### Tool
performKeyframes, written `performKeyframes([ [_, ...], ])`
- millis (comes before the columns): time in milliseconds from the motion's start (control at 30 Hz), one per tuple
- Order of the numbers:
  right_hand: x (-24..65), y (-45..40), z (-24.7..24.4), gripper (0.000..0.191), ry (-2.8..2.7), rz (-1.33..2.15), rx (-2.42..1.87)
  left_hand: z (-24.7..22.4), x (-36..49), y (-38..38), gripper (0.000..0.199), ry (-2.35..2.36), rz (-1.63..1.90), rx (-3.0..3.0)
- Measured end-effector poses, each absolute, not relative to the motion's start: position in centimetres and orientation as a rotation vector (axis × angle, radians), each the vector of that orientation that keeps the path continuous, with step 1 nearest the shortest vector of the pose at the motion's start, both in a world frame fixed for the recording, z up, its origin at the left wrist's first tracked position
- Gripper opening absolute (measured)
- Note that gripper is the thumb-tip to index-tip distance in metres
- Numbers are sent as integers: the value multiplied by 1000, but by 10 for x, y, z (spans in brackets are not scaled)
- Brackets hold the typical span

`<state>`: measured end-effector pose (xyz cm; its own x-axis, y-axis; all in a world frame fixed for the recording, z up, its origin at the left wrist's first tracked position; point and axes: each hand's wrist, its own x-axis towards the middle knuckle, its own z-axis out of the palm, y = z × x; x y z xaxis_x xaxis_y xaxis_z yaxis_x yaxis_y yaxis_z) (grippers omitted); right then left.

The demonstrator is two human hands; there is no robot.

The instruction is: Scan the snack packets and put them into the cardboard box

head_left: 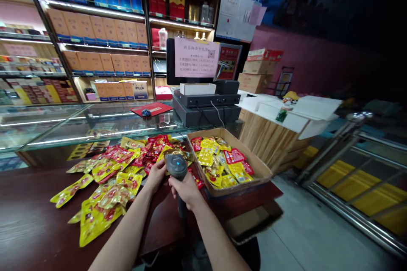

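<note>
My right hand [187, 187] is wrapped round the handle of a dark grey barcode scanner [177, 165], which has a small blue light on top. Just left of the scanner head, my left hand [156, 175] has its fingers closed at the edge of a gold snack packet [182, 152]. The scanner covers part of that packet. To the left, a loose heap of yellow, red and gold snack packets [119, 165] spreads over the dark wooden table [34, 220]. An open cardboard box [261, 173] on the right holds several more yellow and red packets.
Behind the table runs a glass display counter [57, 125] with a red mat [151, 109] and a mouse. A till monitor [171, 61] with a pink paper sign [196, 58] stands on a cash drawer [206, 112]. Metal railings [330, 152] are at right.
</note>
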<state>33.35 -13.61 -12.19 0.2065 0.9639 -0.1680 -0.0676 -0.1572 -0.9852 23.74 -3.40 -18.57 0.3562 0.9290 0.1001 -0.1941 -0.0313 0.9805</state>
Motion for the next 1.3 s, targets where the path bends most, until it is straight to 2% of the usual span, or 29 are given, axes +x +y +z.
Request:
performKeyframes([
  [333,329,-130,-130,14,-972,1173,-1375,-186,233,-29,54,722,1064,1205],
  [800,334,-134,-120,5,-868,1156,-1267,-189,236,-27,40,743,1082,1129],
  [967,357,-127,-107,14,-750,1017,-1214,-171,233,-31,35,684,904,868],
  [1200,396,-105,-85,9,-526,1454,-1222,-127,222,-34,66,410,558,732],
  [1300,414,-100,-75,6,-503,1617,-1146,-102,224,-29,72,374,465,765],
])
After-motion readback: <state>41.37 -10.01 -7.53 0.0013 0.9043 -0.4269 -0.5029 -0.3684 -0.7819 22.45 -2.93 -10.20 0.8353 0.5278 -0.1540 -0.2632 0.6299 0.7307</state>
